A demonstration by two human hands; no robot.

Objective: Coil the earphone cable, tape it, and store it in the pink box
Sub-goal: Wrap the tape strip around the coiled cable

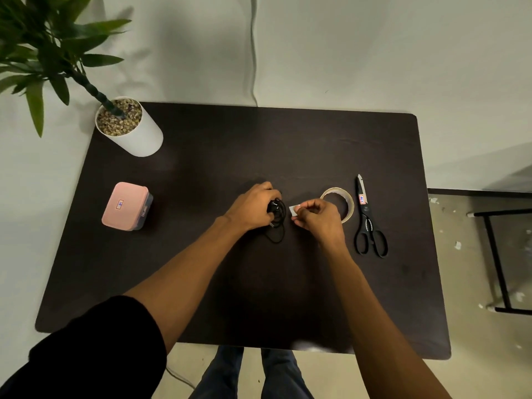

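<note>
My left hand (253, 207) grips the coiled black earphone cable (277, 218) at the middle of the dark table (259, 145); a loop of cable hangs out below the fingers onto the table. My right hand (318, 216) pinches a small piece of clear tape (294, 210) just to the right of the coil, a small gap apart from it. The tape roll (347, 197) lies flat behind my right hand, partly hidden by it. The pink box (124, 205) sits shut at the table's left side.
Black scissors (368, 223) lie closed to the right of the tape roll. A potted plant in a white pot (135, 133) stands at the far left corner. A black metal frame (501, 254) stands on the floor to the right.
</note>
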